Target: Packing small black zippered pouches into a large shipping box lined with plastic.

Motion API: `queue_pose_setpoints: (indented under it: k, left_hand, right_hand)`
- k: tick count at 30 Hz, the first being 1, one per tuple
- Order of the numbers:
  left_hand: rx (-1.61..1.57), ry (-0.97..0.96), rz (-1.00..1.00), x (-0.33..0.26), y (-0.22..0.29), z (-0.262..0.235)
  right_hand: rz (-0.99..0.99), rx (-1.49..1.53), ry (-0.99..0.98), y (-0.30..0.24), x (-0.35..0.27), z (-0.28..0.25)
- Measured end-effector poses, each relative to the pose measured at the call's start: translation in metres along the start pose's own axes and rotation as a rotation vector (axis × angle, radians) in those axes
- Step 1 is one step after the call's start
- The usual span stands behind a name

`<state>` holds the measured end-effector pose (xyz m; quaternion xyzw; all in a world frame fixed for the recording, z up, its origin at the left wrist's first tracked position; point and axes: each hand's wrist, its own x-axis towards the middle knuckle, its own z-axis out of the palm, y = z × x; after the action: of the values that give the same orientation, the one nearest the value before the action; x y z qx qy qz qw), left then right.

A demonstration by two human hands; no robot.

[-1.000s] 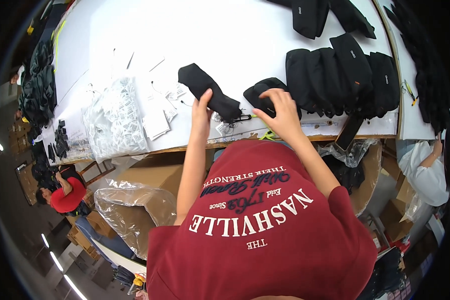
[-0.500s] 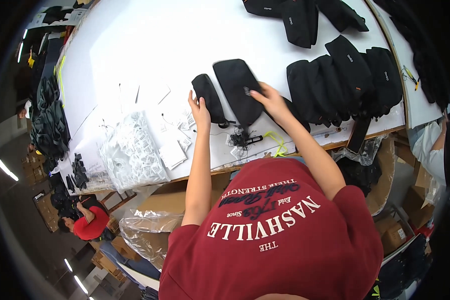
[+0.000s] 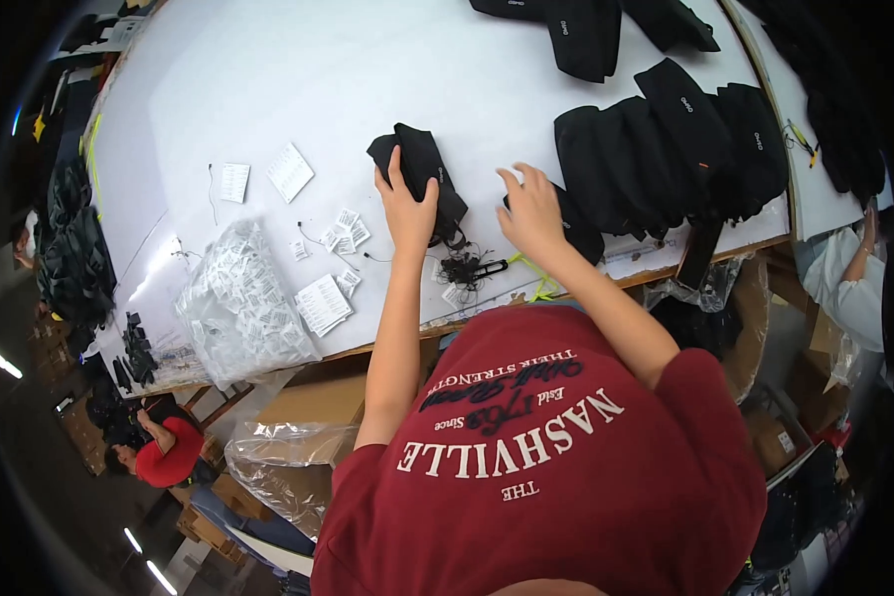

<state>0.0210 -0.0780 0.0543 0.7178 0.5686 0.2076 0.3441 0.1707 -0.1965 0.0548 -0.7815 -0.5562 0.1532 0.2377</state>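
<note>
My left hand point(image 3: 408, 214) grips a black fabric pouch point(image 3: 445, 194) on the white table, fingers over its top and thumb on its side. Another black piece juts out behind the fingers at the upper left; how the two lie together is partly hidden by the hand. To the right, my right hand point(image 3: 532, 217) hovers with fingers bent and apart, holding nothing. A further black pouch point(image 3: 584, 238) lies partly behind that wrist. Between my forearms rests a tangle of thin black cords point(image 3: 463, 270) with a black clip point(image 3: 491, 268).
A row of black pouches point(image 3: 621, 164) lines the right side, more point(image 3: 583, 40) lie at the far edge. On the left are a clear bag of white tags point(image 3: 238, 308), loose tag cards point(image 3: 323, 304) and dark straps point(image 3: 134, 348). A phone point(image 3: 700, 250) sits near the front edge.
My right hand has let go of the larger pouch and drawn away from it. Two pouches held apart before are now together at my left hand. The view has shifted slightly.
</note>
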Motion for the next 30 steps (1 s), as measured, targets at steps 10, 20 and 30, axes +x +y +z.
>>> queue_pose_setpoints:
  k: [10,20,30]
  left_hand:
    - [0.017,-0.035,0.021,0.004,0.001,0.012]
    - [0.095,0.018,0.113,-0.001,0.005,0.016]
    - [0.143,0.047,0.083,0.0,0.015,0.014]
  right_hand:
    - [0.099,-0.206,-0.156,0.047,-0.029,-0.019]
    - [0.126,0.164,0.067,-0.004,0.11,0.008]
    - [-0.061,0.287,-0.003,0.02,0.064,-0.011]
